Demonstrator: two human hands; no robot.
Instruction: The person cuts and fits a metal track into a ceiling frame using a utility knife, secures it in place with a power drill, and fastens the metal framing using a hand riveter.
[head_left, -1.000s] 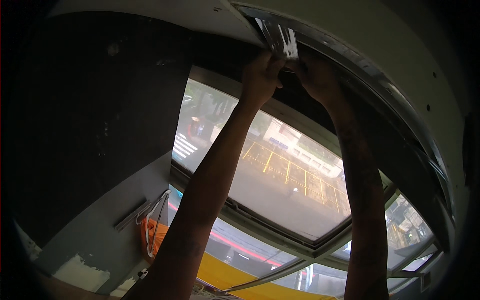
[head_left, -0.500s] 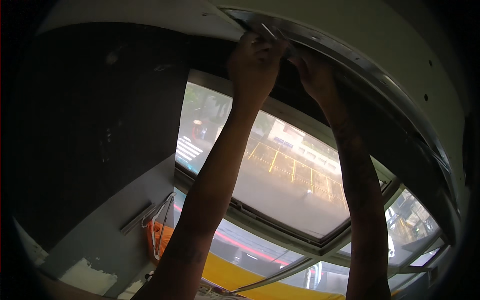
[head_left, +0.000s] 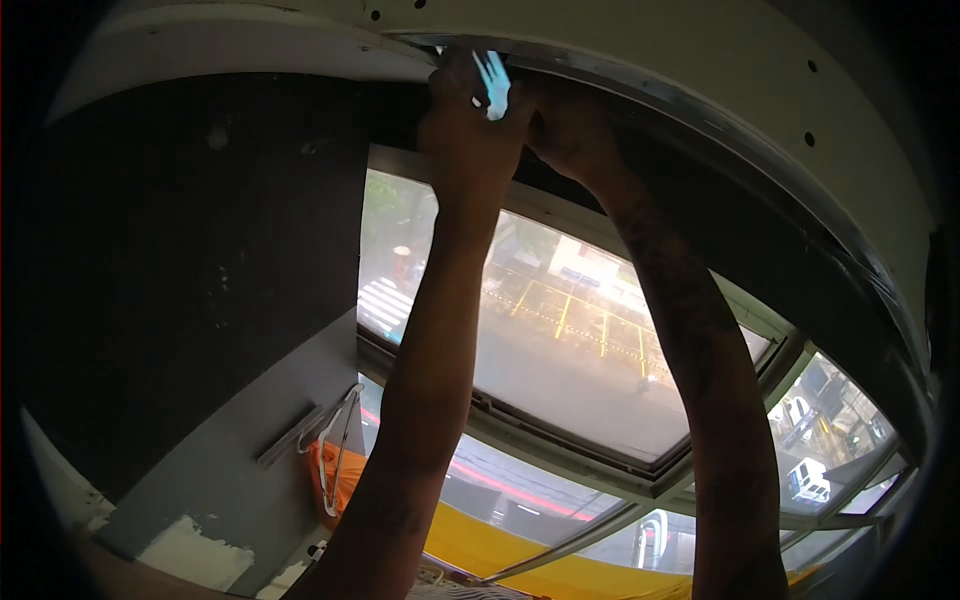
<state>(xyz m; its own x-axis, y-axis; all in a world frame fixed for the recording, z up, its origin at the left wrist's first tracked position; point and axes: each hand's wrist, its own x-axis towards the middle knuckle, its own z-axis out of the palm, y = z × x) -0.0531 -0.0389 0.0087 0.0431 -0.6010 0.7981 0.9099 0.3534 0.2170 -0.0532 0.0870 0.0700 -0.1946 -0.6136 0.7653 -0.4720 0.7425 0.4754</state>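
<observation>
Both arms are raised overhead to the top of the window recess. The left hand (head_left: pixel 470 120) is closed, its fingers curled around a small pale, glossy piece (head_left: pixel 492 85) that catches the light; the piece stands at the upper edge of that hand, pressed up against the dark metal track (head_left: pixel 700 115) that runs along the underside of the white ceiling panel (head_left: pixel 640 40). What the piece is cannot be told, as the hand hides most of it. The right hand (head_left: pixel 565 125) sits just beside the left, touching it on the right, and reaches to the same track; whether it grasps anything or only presses cannot be told, since its fingers are in shadow. Well below the grip lies the tilted window pane (head_left: pixel 560 340), with a street visible through it. Far below and to the left of the grip, wire hangers (head_left: pixel 335 450) hang beside an orange cloth (head_left: pixel 325 475) against the grey wall (head_left: pixel 230 470).
</observation>
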